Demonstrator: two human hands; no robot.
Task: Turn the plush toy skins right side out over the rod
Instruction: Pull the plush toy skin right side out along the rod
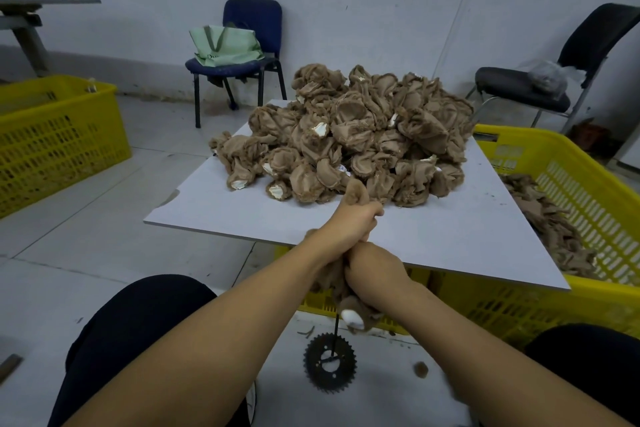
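Head view, hands [360,246] gripping skin [356,192] — over board edge [242,239]

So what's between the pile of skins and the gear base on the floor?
In the head view, both hands, left hand above right hand, gripping one plush skin.

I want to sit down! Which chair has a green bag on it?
The blue chair by the wall holds the green bag; the black chair doesn't.

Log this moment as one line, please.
left hand: grips plush skin top | right hand: grips skin lower | rod: upright in gear base | pile: waiting
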